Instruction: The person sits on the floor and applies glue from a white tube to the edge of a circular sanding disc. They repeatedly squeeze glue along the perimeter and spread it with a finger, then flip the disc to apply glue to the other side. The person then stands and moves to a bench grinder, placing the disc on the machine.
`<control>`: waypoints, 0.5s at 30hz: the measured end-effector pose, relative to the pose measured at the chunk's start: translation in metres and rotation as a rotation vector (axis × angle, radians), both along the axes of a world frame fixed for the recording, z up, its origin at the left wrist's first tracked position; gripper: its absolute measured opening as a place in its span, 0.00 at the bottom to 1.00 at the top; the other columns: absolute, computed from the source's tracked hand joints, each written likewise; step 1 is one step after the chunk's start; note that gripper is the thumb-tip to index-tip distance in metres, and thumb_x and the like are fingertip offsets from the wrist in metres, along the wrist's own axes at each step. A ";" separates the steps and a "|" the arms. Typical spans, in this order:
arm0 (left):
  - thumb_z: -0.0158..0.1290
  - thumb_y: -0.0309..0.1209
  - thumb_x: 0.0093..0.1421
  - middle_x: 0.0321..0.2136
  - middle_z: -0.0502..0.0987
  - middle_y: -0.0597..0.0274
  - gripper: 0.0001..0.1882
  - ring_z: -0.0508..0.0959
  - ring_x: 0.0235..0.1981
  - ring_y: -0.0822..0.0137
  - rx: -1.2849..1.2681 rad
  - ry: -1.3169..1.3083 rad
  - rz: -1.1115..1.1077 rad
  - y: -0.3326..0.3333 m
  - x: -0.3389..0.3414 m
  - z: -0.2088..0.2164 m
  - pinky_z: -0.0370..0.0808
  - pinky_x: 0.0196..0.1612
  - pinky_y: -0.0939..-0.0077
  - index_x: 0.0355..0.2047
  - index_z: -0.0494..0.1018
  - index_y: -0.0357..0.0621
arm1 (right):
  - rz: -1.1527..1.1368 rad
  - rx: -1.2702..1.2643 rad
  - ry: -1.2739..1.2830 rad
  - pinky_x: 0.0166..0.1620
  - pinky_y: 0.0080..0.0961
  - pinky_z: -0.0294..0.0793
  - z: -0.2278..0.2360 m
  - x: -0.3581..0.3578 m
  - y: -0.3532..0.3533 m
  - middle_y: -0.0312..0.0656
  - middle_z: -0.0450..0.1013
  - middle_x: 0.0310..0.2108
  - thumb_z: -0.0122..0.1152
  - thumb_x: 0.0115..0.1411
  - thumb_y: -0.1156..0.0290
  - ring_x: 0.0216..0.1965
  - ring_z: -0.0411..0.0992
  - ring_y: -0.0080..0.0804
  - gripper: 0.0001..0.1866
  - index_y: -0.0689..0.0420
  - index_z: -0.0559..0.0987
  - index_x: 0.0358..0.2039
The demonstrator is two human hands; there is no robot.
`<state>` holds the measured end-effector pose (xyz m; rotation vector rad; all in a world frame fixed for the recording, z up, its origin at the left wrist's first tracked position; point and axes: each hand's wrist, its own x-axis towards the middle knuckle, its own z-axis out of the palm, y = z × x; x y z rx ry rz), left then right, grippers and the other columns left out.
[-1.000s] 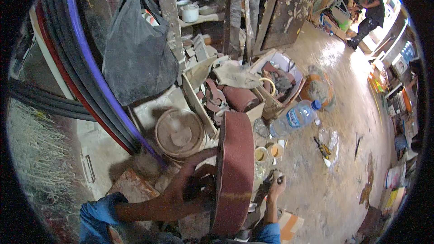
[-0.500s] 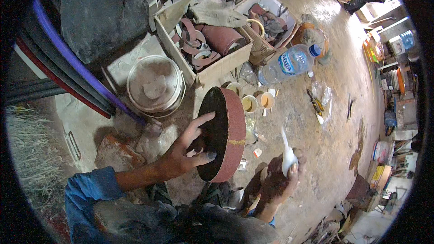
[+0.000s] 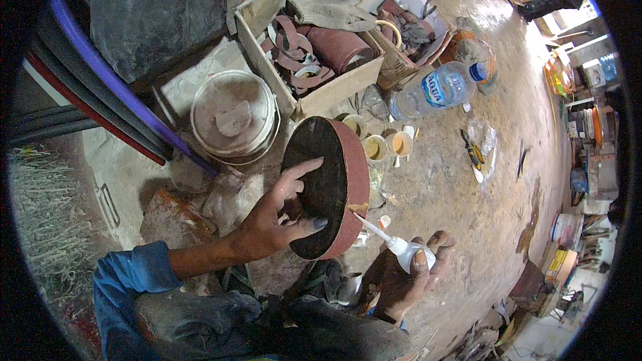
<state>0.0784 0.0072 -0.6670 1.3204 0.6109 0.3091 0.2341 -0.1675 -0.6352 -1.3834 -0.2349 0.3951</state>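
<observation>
Rust-red abrasive belt wraps the rim of a dark round disc (image 3: 326, 187) standing on edge over the dirty floor (image 3: 461, 214), mid-frame. At far left, a dusty white lidded bucket (image 3: 234, 117) sits near purple and black hoses (image 3: 100, 87), well apart from the work. Left hand (image 3: 274, 220), blue sleeve, is spread flat against the disc's dark face, fingers splayed, bracing it upright. Behind the disc, a cardboard box (image 3: 314, 60) holds coils of the same red belt; small cups (image 3: 384, 146) stand just beside the disc's rim. Right hand (image 3: 408, 274) is wrapped around a small white squeeze bottle (image 3: 404, 251), its thin nozzle aimed at the lower rim, tip very near the red band; touching or not, cannot tell. Looks like the gluing step: adhesive going onto the belt edge. Next move seemingly needs a steady squeeze with the nozzle following the rim while the left hand turns the disc. A clear water bottle (image 3: 438, 87) lies further right.
</observation>
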 end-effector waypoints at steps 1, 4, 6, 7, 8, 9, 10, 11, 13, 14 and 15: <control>0.62 0.26 0.57 0.48 0.73 0.59 0.45 0.74 0.45 0.71 0.017 -0.005 -0.002 0.000 0.000 -0.001 0.71 0.47 0.75 0.71 0.51 0.50 | -0.037 -0.027 0.008 0.48 0.32 0.74 -0.003 -0.001 -0.002 0.39 0.64 0.45 0.73 0.54 0.63 0.43 0.68 0.29 0.36 0.61 0.65 0.58; 0.63 0.26 0.57 0.50 0.72 0.58 0.45 0.74 0.47 0.69 0.038 -0.024 -0.001 0.000 0.001 -0.004 0.72 0.50 0.73 0.71 0.52 0.51 | -0.038 -0.079 0.006 0.53 0.35 0.73 -0.012 -0.001 -0.006 0.41 0.65 0.51 0.74 0.54 0.63 0.48 0.68 0.32 0.43 0.61 0.61 0.66; 0.63 0.26 0.57 0.51 0.71 0.57 0.45 0.74 0.48 0.69 0.024 0.004 -0.006 -0.001 0.000 -0.005 0.72 0.51 0.73 0.71 0.52 0.52 | -0.020 -0.085 0.002 0.54 0.35 0.73 -0.015 -0.002 -0.008 0.41 0.65 0.53 0.74 0.54 0.63 0.49 0.68 0.32 0.45 0.60 0.60 0.67; 0.63 0.26 0.57 0.52 0.71 0.57 0.45 0.74 0.49 0.68 0.018 -0.003 -0.007 -0.001 0.000 -0.006 0.72 0.52 0.72 0.71 0.52 0.52 | -0.020 -0.077 0.004 0.54 0.34 0.72 -0.015 -0.003 -0.008 0.41 0.64 0.53 0.73 0.54 0.63 0.49 0.67 0.32 0.44 0.60 0.60 0.67; 0.63 0.26 0.57 0.52 0.70 0.56 0.45 0.74 0.50 0.68 0.011 -0.010 -0.008 -0.001 0.000 -0.006 0.72 0.53 0.71 0.71 0.52 0.52 | -0.036 -0.044 0.006 0.54 0.34 0.72 -0.015 -0.003 -0.007 0.40 0.64 0.53 0.73 0.55 0.63 0.49 0.67 0.32 0.43 0.60 0.61 0.66; 0.63 0.26 0.57 0.53 0.70 0.56 0.45 0.73 0.51 0.67 0.005 -0.017 -0.008 -0.002 0.000 -0.006 0.72 0.54 0.71 0.71 0.52 0.52 | -0.031 -0.072 0.004 0.53 0.33 0.72 -0.014 -0.004 -0.006 0.40 0.64 0.51 0.73 0.55 0.62 0.48 0.67 0.31 0.42 0.60 0.61 0.65; 0.62 0.26 0.57 0.53 0.70 0.56 0.45 0.74 0.51 0.67 0.006 -0.024 -0.007 -0.002 0.000 -0.006 0.72 0.54 0.70 0.71 0.52 0.52 | -0.044 -0.074 0.001 0.52 0.33 0.72 -0.012 -0.005 -0.005 0.40 0.65 0.50 0.73 0.55 0.62 0.47 0.67 0.31 0.41 0.60 0.62 0.64; 0.62 0.26 0.58 0.53 0.70 0.56 0.45 0.74 0.51 0.67 0.008 -0.032 -0.006 -0.002 0.000 -0.005 0.72 0.54 0.70 0.71 0.52 0.52 | -0.052 -0.055 -0.011 0.51 0.32 0.71 -0.010 -0.005 -0.003 0.40 0.65 0.49 0.73 0.55 0.62 0.46 0.67 0.30 0.40 0.60 0.63 0.63; 0.62 0.26 0.58 0.52 0.70 0.56 0.44 0.74 0.51 0.67 -0.016 -0.035 -0.008 -0.001 0.001 -0.004 0.72 0.55 0.70 0.71 0.51 0.52 | -0.041 -0.067 0.001 0.50 0.30 0.71 -0.008 -0.005 0.000 0.38 0.64 0.46 0.73 0.54 0.61 0.44 0.67 0.29 0.38 0.60 0.64 0.60; 0.62 0.26 0.58 0.52 0.70 0.56 0.45 0.74 0.51 0.67 -0.041 -0.031 -0.011 -0.001 0.001 -0.003 0.72 0.55 0.69 0.71 0.51 0.52 | -0.037 -0.059 0.003 0.49 0.29 0.70 -0.007 -0.005 0.001 0.38 0.64 0.45 0.73 0.54 0.61 0.44 0.67 0.28 0.37 0.60 0.65 0.58; 0.62 0.26 0.58 0.52 0.70 0.56 0.45 0.74 0.51 0.67 -0.066 -0.027 -0.015 -0.001 0.001 -0.002 0.72 0.55 0.69 0.71 0.51 0.52 | -0.021 -0.068 0.010 0.48 0.29 0.70 -0.006 -0.005 0.002 0.37 0.64 0.44 0.73 0.54 0.60 0.43 0.66 0.28 0.36 0.59 0.65 0.57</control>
